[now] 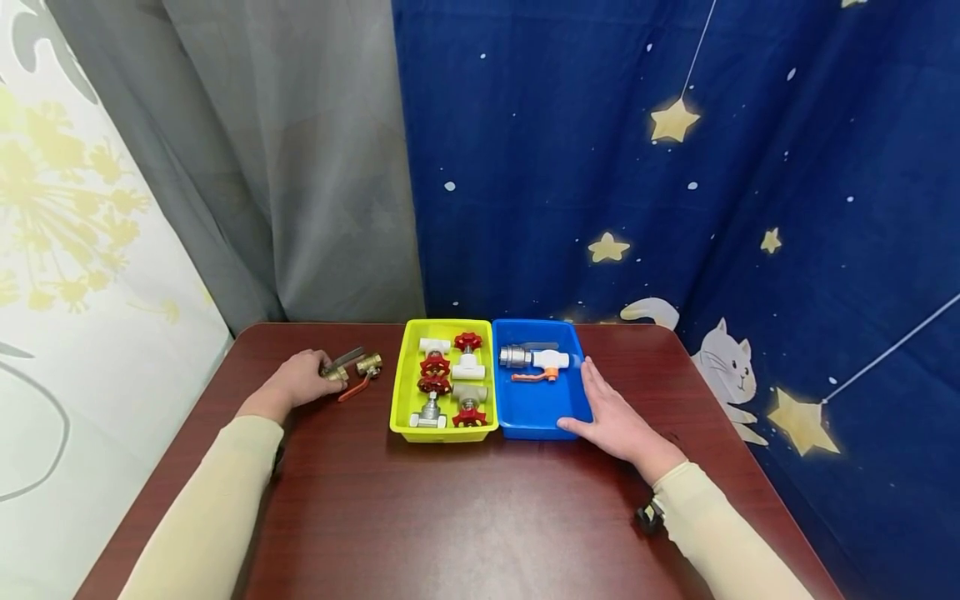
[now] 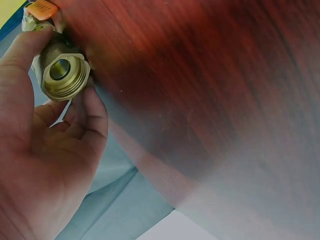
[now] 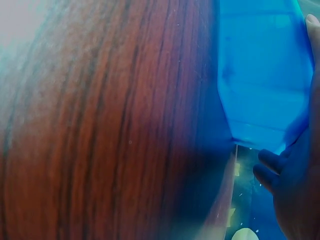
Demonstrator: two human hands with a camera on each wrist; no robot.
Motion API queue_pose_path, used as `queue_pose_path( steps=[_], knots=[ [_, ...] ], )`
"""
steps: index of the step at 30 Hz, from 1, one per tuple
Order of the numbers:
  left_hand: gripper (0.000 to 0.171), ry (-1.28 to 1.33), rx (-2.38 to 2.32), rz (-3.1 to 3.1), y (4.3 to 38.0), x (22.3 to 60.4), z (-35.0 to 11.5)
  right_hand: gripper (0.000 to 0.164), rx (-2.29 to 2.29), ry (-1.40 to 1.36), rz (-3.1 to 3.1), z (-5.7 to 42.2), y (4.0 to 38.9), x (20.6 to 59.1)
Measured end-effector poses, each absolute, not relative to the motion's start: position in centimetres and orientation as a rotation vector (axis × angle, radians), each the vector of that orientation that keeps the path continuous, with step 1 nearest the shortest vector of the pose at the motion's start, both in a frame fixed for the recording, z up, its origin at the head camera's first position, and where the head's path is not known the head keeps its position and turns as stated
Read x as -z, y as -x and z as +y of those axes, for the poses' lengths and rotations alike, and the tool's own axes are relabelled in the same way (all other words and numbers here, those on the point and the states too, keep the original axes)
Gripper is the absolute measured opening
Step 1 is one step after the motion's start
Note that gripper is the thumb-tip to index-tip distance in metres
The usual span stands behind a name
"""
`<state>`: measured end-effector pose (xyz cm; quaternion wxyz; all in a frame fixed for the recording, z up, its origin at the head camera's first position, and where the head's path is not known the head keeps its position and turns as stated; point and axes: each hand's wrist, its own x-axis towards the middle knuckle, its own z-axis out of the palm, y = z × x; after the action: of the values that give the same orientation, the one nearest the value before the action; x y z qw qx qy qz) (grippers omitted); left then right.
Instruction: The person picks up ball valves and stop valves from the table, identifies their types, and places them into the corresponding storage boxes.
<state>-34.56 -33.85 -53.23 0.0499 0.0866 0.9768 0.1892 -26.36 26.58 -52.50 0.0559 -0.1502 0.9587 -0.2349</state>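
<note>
At the left of the table, my left hand pinches a brass ball valve with a grey lever. Its threaded hexagonal end faces the camera in the left wrist view, between thumb and fingers. Just right of it lies a second brass ball valve with an orange lever. My right hand, fingers straight, rests along the right wall of the blue tray, its thumb at the near corner. Inside that tray are a metal valve and a white plastic valve with an orange handle.
A yellow-green tray stands against the blue tray's left side. Several valves with red handwheels lie in it. Grey and blue curtains hang behind the far edge of the dark red wooden table.
</note>
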Motion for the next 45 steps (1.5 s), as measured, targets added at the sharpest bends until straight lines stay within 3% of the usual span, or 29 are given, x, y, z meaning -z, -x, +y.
queue_pose_path(
  steps=[9, 45],
  knots=[
    [0.045, -0.279, -0.559, 2.939, 34.2, 52.8, -33.3, 0.119, 0.697, 0.458, 2.916, 26.6, 26.3, 52.7],
    [0.041, -0.292, -0.755, 3.013, 32.6, 50.7, -32.3, 0.118, 0.722, 0.462, 2.914, 26.6, 26.3, 52.7]
  ],
)
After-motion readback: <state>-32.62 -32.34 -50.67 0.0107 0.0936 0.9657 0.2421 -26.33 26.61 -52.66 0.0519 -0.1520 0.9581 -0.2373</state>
